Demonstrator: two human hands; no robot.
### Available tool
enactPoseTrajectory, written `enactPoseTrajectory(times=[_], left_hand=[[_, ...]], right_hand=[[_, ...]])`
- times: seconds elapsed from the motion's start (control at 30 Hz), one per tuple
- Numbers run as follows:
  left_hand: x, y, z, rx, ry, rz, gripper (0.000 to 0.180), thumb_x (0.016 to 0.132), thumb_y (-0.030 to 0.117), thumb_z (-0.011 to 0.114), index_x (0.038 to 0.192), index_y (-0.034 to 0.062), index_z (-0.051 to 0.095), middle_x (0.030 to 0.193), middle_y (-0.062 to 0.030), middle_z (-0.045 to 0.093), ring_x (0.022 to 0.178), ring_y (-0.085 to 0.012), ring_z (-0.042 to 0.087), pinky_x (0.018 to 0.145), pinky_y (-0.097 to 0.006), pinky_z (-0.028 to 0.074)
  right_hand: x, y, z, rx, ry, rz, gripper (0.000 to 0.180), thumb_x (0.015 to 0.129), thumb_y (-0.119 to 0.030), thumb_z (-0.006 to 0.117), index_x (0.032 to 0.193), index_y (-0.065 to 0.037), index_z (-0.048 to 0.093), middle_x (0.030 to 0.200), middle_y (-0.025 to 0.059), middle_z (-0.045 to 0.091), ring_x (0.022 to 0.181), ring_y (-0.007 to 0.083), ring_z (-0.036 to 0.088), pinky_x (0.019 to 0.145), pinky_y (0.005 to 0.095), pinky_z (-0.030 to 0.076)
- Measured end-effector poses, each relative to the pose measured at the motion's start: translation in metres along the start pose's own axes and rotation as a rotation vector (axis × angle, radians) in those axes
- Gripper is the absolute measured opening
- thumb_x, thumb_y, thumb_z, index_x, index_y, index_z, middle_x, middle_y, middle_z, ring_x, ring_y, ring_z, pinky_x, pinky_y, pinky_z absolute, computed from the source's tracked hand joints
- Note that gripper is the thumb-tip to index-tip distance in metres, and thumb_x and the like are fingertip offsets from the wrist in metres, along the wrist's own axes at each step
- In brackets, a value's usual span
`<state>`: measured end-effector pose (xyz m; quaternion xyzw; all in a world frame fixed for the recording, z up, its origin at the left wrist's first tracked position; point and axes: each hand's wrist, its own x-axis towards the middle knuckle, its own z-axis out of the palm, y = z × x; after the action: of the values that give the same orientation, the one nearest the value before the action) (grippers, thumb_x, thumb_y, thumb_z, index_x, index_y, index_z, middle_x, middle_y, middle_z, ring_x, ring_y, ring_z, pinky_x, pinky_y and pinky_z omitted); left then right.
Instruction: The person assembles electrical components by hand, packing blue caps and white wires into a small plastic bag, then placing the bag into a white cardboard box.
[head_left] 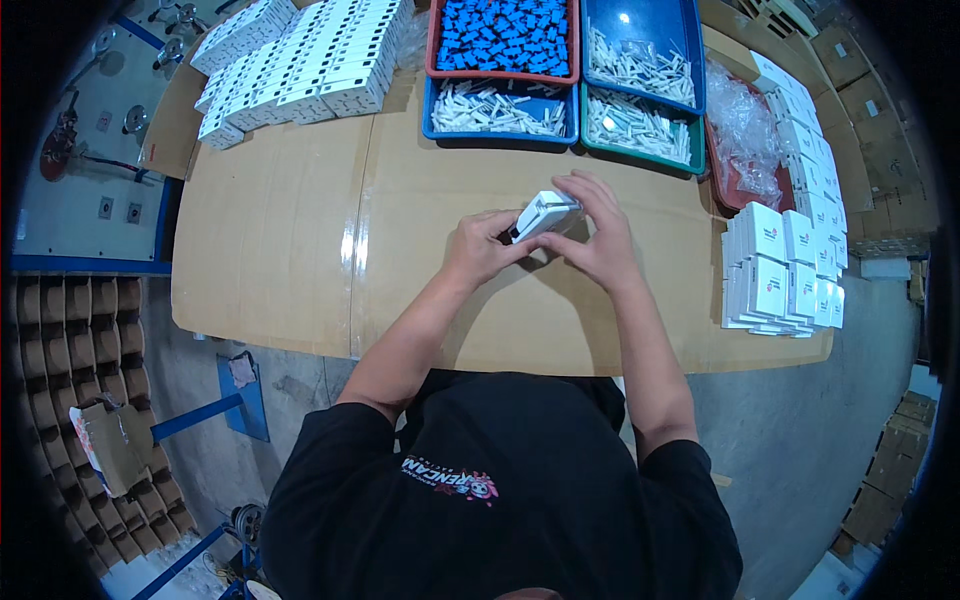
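Between my two hands, above the middle of the cardboard-covered table (290, 220), a small white box (546, 214) is held at a tilt. My left hand (482, 247) grips its left end, near a dark spot that may be an opening or something inside. Around the right end and the near side my right hand (600, 228) is closed, its fingers over the top edge and its thumb below. Whether the box's flap is open I cannot tell.
Stacked white boxes stand far left (310, 65) and at the right (768, 265). At the back, a red tray (432, 45) holds blue pieces. Two blue trays, front (500, 142) and rear (698, 60), and a green tray (640, 158) hold white sticks. Clear plastic bags (745, 130) lie beside them.
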<state>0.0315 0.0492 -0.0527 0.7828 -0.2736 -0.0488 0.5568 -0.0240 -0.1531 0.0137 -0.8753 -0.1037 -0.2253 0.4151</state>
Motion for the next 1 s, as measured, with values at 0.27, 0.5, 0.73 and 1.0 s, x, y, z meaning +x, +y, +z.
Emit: enactPoseTrajectory(times=[0.27, 0.5, 0.73, 1.0], left_hand=[[0.002, 0.009, -0.009, -0.232, -0.07, 0.064, 0.026, 0.085, 0.01, 0.081, 0.108, -0.0009, 0.074, 0.095, -0.0067, 0.073, 0.076, -0.011, 0.067, 0.063, -0.025, 0.055], [0.003, 0.008, -0.009, -0.495, -0.082, -0.19, 0.026, 0.095, 0.018, 0.073, 0.113, -0.001, 0.071, 0.094, -0.0046, 0.073, 0.082, -0.009, 0.066, 0.071, -0.027, 0.055], [0.001, 0.002, -0.009, -0.448, -0.112, -0.159, 0.024, 0.094, 0.019, 0.074, 0.109, -0.0001, 0.073, 0.087, -0.0047, 0.074, 0.078, -0.008, 0.067, 0.068, -0.025, 0.054], [0.003, -0.002, -0.004, -0.389, -0.067, -0.141, 0.023, 0.093, 0.021, 0.076, 0.104, 0.0006, 0.075, 0.082, -0.0051, 0.074, 0.071, -0.0079, 0.067, 0.061, -0.025, 0.053]], right_hand=[[-0.015, 0.014, 0.019, 0.441, -0.082, 0.38, 0.052, 0.076, -0.024, 0.089, 0.117, -0.003, 0.064, 0.102, 0.0076, 0.071, 0.097, 0.0199, 0.068, 0.083, 0.0344, 0.054], [-0.035, 0.023, 0.052, 0.706, 0.086, 0.553, 0.046, 0.086, -0.028, 0.083, 0.113, 0.001, 0.06, 0.1, 0.0083, 0.07, 0.089, 0.014, 0.066, 0.078, 0.0297, 0.053], [-0.036, 0.023, 0.053, 0.577, 0.067, 0.548, 0.042, 0.087, -0.031, 0.083, 0.106, 0.0, 0.061, 0.092, 0.0069, 0.071, 0.082, 0.0124, 0.066, 0.073, 0.0287, 0.053], [-0.029, 0.016, 0.052, 0.492, 0.091, 0.546, 0.034, 0.088, -0.03, 0.08, 0.095, -0.001, 0.064, 0.082, 0.0057, 0.071, 0.074, 0.0103, 0.064, 0.067, 0.0277, 0.052]])
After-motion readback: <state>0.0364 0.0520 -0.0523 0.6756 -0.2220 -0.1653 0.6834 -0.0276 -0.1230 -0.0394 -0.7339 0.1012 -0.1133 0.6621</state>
